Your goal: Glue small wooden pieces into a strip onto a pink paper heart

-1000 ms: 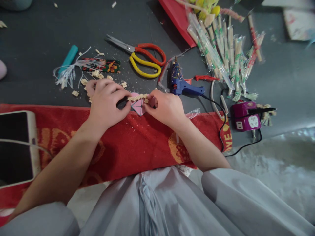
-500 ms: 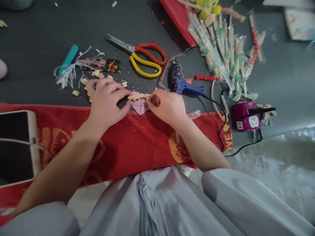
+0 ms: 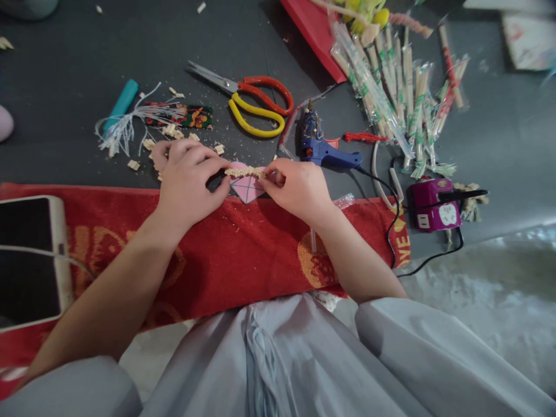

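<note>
A small pink card piece (image 3: 246,188) with drawn lines lies at the far edge of a red cloth (image 3: 226,255). Along its top edge runs a strip of small pale wooden bits (image 3: 244,171). My left hand (image 3: 186,179) pinches the strip's left end, fingers curled. My right hand (image 3: 295,188) pinches the right end of the strip and the card. Both hands rest on the dark table (image 3: 65,58).
Red and yellow scissors (image 3: 256,101), a blue glue gun (image 3: 321,147) with its black cable, a purple power socket (image 3: 432,205), wrapped chopsticks (image 3: 391,87), a teal tube (image 3: 122,99), white threads, wood chips, a patterned strip (image 3: 182,116). A phone (image 3: 30,260) lies at the left.
My right hand's fingers have shifted slightly left along the strip and closed more tightly on its end. The left hand has barely moved.
</note>
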A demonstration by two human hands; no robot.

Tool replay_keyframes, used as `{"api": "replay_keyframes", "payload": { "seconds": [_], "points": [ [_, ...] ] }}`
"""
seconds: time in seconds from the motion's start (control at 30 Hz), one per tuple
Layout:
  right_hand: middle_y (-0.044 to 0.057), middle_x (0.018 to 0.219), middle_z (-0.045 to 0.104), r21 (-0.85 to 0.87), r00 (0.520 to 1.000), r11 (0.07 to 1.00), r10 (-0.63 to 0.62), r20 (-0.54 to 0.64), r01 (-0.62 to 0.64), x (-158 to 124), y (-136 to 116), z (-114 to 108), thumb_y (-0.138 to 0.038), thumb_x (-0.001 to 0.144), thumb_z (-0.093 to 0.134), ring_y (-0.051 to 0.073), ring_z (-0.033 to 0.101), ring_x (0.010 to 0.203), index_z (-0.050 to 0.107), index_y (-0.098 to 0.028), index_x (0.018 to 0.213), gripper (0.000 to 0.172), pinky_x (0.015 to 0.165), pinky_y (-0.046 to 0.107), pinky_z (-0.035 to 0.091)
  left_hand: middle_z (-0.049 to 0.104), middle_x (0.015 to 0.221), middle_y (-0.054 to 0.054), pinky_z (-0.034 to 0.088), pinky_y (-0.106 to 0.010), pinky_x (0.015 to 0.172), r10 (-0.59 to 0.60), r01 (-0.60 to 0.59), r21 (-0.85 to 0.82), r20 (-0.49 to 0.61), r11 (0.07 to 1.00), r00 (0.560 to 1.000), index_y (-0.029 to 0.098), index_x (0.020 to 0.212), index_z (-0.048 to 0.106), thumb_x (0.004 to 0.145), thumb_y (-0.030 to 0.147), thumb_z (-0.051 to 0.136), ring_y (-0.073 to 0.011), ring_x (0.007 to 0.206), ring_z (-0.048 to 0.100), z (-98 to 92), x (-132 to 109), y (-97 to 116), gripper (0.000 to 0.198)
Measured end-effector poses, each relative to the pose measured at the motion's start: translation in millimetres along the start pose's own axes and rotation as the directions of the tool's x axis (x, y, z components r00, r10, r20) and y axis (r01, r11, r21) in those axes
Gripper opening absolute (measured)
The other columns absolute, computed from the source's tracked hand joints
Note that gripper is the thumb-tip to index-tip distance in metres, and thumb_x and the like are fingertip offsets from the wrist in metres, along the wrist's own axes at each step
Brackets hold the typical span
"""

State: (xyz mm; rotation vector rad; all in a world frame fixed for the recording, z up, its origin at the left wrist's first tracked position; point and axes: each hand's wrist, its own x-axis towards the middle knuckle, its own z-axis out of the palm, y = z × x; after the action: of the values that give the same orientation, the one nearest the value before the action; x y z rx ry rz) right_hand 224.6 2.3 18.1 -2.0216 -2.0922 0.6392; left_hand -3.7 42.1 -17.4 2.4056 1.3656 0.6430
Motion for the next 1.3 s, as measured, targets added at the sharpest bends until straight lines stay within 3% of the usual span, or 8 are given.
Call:
{"api": "replay_keyframes", "payload": {
  "seconds": [0.53,0.87,1.03,1.3],
  "points": [
    [0.004,0.092,0.081,0.065,1.0,0.998,0.001,0.015,-0.002,4,4,2,-0.024,0.098,0.077,0.019,0.071,0.086,0.084,-0.021,0.111,0.015,0.076,0.032,0.04,0.078,0.106,-0.007,0.045,-0.069,0.116,0.05,-0.049,0.026,-0.039,0.998,0.998,0.031,0.104,0.083,0.103,0.044,0.059,-0.0384,0.123,0.063,3.6,0,-4,0.028],
    [0.006,0.096,0.083,0.072,0.999,0.997,0.017,0.033,-0.02,3,2,-1,-0.025,0.099,0.08,0.02,0.072,0.088,0.085,-0.019,0.114,0.017,0.076,0.032,0.039,0.076,0.107,-0.006,0.045,-0.068,0.118,0.032,-0.032,0.016,-0.013,0.999,0.999,0.034,0.107,0.08,0.104,0.045,0.057,-0.0368,0.125,0.061,2.4,0,-4,0.026],
    [0.005,0.095,0.082,0.072,0.999,0.997,0.017,0.028,-0.019,3,2,0,-0.025,0.098,0.08,0.019,0.07,0.086,0.085,-0.02,0.114,0.017,0.074,0.031,0.037,0.074,0.105,-0.006,0.042,-0.07,0.12,0.005,-0.005,-0.015,0.007,1.0,1.0,0.035,0.106,0.08,0.101,0.042,0.058,-0.0372,0.126,0.06,1.0,0,-2,0.024],
    [0.004,0.095,0.081,0.074,1.0,0.997,0.014,0.026,-0.016,4,3,2,-0.023,0.098,0.082,0.017,0.069,0.086,0.085,-0.018,0.113,0.017,0.075,0.03,0.035,0.074,0.103,-0.007,0.042,-0.066,0.121,0.025,-0.035,-0.141,-0.069,0.989,0.997,0.034,0.103,0.082,0.09,0.038,0.072,-0.0383,0.124,0.058,11.7,-1,-12,0.017]
  ]
}}
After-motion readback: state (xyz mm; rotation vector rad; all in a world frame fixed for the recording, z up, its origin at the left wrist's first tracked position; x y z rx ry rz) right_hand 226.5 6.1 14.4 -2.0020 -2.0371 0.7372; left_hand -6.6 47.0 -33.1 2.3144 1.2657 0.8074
